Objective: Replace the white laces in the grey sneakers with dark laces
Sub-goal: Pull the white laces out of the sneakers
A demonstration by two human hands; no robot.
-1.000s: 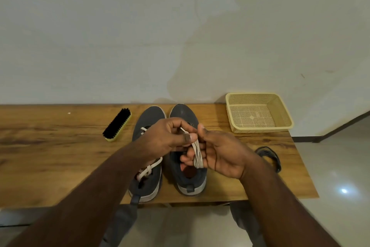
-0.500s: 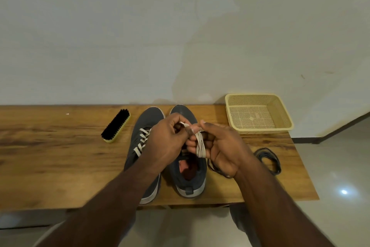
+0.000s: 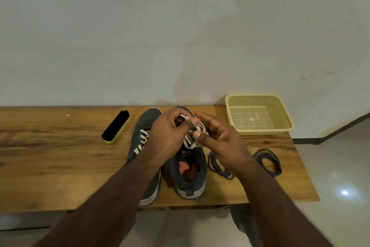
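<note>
Wooden and long, the bench [image 3: 50, 146] stands against a plain pale wall, and everything for the job sits on its right half. Two grey sneakers stand side by side with their toes toward the back edge. The left sneaker [image 3: 140, 146] has its white lace [image 3: 141, 140] in the holes, so it looks like it waits its turn. The right sneaker [image 3: 190, 168] shows no lace where its tongue and mouth can be seen, though the hands hide its front part. Above it both hands hold a white lace bundle [image 3: 193, 138] made of many loops. The left hand [image 3: 168, 136] pinches one end of the lace between thumb and finger, while the fingers of the right hand [image 3: 218, 140] curl round the loops, likely to keep them neat in one little bunch. Two coils of dark laces [image 3: 268, 158] lie near the front right corner, close beside the right sneaker, so they are easy to grab next. A yellow basket [image 3: 288, 122] sits at the back right corner, maybe for the old laces. A black brush [image 3: 116, 126] lies left of the sneakers, near the back edge, out of the way.
</note>
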